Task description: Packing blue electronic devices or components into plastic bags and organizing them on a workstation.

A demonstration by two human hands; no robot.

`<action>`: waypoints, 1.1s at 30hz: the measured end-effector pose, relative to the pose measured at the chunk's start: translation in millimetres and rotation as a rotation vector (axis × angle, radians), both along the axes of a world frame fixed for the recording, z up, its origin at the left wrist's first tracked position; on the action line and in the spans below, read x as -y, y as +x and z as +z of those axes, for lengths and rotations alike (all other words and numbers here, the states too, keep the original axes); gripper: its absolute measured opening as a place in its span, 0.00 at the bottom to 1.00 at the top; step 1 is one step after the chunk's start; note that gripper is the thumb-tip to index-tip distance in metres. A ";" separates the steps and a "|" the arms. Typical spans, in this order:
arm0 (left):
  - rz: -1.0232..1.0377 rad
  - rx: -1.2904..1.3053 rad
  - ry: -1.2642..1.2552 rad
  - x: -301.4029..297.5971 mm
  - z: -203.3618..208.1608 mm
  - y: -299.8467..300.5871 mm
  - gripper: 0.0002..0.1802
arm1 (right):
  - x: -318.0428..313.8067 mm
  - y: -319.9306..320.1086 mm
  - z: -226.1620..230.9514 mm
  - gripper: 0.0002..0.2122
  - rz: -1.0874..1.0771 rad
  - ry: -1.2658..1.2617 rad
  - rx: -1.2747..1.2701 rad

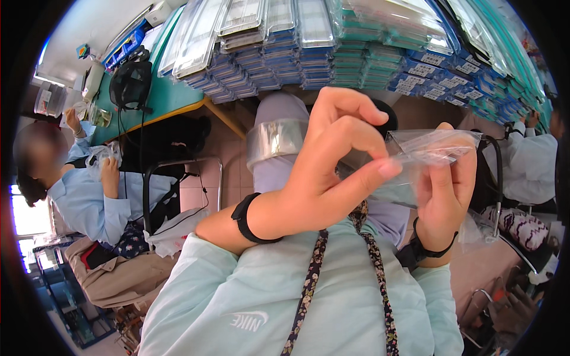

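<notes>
My left hand [338, 148] is raised in front of me, its thumb and index finger pinched at the left edge of a clear plastic bag [409, 142]. The bag looks flat and see-through, with creases and glare on it. My right hand [446, 178] grips the same plastic at its right side, thumb and fingers pressed together around it. Whether anything lies inside the plastic is hard to make out. Below and left of the bag, a wide shiny clear band [276, 140], like packing tape, sits around my leg.
Tall stacks of clear-lidded blue and green boxes [285, 59] stand ahead. At the left are a green table [178, 95] with a black bag [132, 83] and a seated co-worker [107, 202] handling plastic. Another person [525, 157] sits at the right, near a metal-framed chair [496, 196].
</notes>
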State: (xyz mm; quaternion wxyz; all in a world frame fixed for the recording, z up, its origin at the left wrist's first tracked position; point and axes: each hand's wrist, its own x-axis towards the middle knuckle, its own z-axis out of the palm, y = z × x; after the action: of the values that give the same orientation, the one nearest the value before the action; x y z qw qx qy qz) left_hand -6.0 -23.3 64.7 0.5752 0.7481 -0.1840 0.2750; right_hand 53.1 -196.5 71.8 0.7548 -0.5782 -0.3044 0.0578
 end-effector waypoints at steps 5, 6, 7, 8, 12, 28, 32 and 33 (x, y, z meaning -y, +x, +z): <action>-0.148 -0.044 -0.044 2.6 1.7 1.0 0.13 | -6.0 -3.2 -1.6 0.03 -0.178 0.033 0.061; -0.182 -0.131 -0.099 6.5 2.9 -0.1 0.15 | -3.2 -7.6 4.4 0.03 -0.116 0.026 -0.061; -0.179 -0.098 -0.243 15.8 -2.0 1.8 0.21 | -2.2 -9.6 7.4 0.03 -0.052 0.018 -0.182; -0.174 -0.097 -0.242 16.6 -4.5 1.1 0.21 | -1.8 -8.6 4.7 0.03 -0.047 0.019 -0.182; -0.390 -0.199 -0.185 13.2 -6.9 2.8 0.14 | 3.2 -2.7 -2.6 0.05 -0.086 -0.006 0.088; -0.421 -0.416 -0.140 -9.5 -35.2 -15.2 0.08 | -91.5 94.2 -208.0 0.20 0.462 -0.746 0.127; -0.319 -0.540 -0.226 -22.1 -63.4 -20.4 0.10 | -114.6 84.9 -235.9 0.30 0.409 -0.809 0.450; -0.274 -0.581 -0.236 -22.7 -64.9 -25.8 0.10 | -121.3 79.7 -231.7 0.34 0.413 -0.896 0.396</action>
State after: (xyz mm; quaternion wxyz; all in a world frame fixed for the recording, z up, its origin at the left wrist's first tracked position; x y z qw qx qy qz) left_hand -31.9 -0.7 -0.2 0.7178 0.6918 -0.0780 -0.0102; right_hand 132.8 -75.2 -159.9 0.3349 -0.7718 -0.4940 0.2194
